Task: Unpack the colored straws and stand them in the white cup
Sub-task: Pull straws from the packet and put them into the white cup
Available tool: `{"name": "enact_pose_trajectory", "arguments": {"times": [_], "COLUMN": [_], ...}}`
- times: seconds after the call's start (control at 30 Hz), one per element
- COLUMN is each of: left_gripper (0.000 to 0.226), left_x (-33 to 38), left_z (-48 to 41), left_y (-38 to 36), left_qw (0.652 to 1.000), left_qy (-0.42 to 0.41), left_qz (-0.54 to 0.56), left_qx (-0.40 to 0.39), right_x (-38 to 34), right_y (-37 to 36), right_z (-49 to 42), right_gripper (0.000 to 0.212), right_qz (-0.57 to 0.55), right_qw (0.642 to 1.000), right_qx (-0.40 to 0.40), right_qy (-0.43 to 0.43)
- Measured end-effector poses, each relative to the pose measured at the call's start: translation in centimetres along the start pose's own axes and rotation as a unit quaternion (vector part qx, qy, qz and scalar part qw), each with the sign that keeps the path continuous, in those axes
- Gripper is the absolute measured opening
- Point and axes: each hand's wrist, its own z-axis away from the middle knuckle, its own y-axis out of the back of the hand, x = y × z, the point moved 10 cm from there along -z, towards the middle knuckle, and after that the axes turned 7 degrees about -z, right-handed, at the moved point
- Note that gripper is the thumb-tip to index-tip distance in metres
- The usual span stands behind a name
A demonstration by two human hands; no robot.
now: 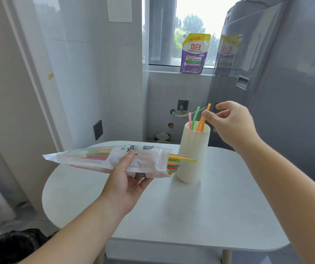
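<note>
A ribbed white cup [192, 155] stands on the white table [181, 212]. A pink straw [190, 120], a green one [195, 117] and orange ones [200, 125] stand in it. My right hand [233, 124] hovers just right of the cup's mouth, fingers spread, with the thumb tip against the top of an orange straw. My left hand [126, 180] holds a clear plastic straw bag [105, 159] level, left of the cup. Several colored straws [175, 162] stick out of the bag's open end, which points at the cup's side; a yellow one reaches farthest.
A grey appliance [278, 77] stands close behind the table on the right. A purple detergent pouch [194, 54] sits on the window sill. A wall and door frame run along the left. A black bag [9, 246] lies on the floor at lower left.
</note>
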Motion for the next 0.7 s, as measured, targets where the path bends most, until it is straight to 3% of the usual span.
{"name": "enact_pose_trajectory", "arguments": {"times": [0.23, 0.43, 0.53, 0.7], "left_gripper": [0.033, 0.035, 0.025, 0.030], "left_x": [0.5, 0.8, 0.7, 1.0], "left_z": [0.4, 0.7, 1.0, 1.3], "left_y": [-0.2, -0.3, -0.6, -0.6], "left_qw": [1.000, 0.998, 0.997, 0.996], "left_qy": [-0.010, -0.021, -0.026, -0.036], "left_qz": [-0.014, -0.047, -0.060, -0.073], "left_qx": [-0.009, -0.021, -0.030, -0.032], "right_x": [1.3, 3.6, 2.9, 2.0], "right_y": [0.0, -6.0, -6.9, -7.2], "right_z": [5.1, 10.9, 11.8, 12.3], "right_gripper": [0.021, 0.042, 0.034, 0.018], "right_qz": [-0.038, -0.148, -0.171, -0.202], "right_qw": [0.999, 0.962, 0.956, 0.952], "right_qx": [0.018, -0.169, -0.194, -0.204], "right_qy": [-0.028, -0.157, -0.138, -0.109]}}
